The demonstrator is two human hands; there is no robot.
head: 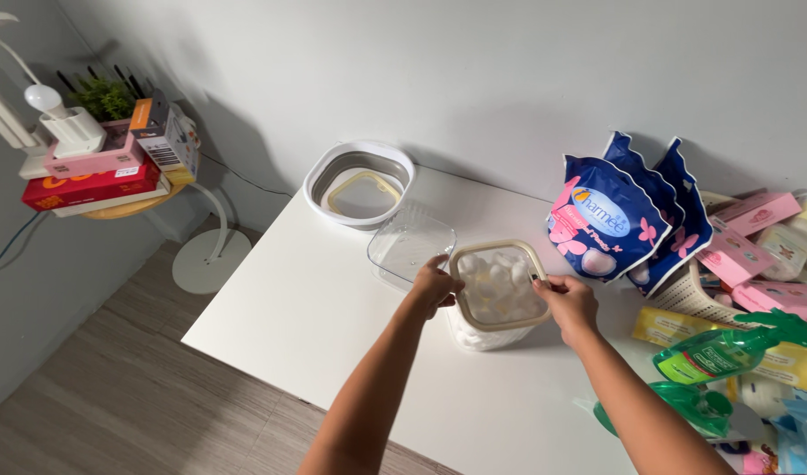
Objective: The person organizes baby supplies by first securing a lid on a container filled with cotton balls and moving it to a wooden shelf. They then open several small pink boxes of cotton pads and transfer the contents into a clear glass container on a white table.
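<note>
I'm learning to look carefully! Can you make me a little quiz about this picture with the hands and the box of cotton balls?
1. True or false: both hands touch the lid of the clear container of cotton balls.
2. What lies just behind that container? A) an empty clear container B) a red book C) a green spray bottle
3. What sits inside the round white-rimmed basin?

Key
1. True: the left hand and the right hand are on the beige-rimmed lid.
2. A: the empty clear container.
3. Another beige-rimmed lid.
</note>
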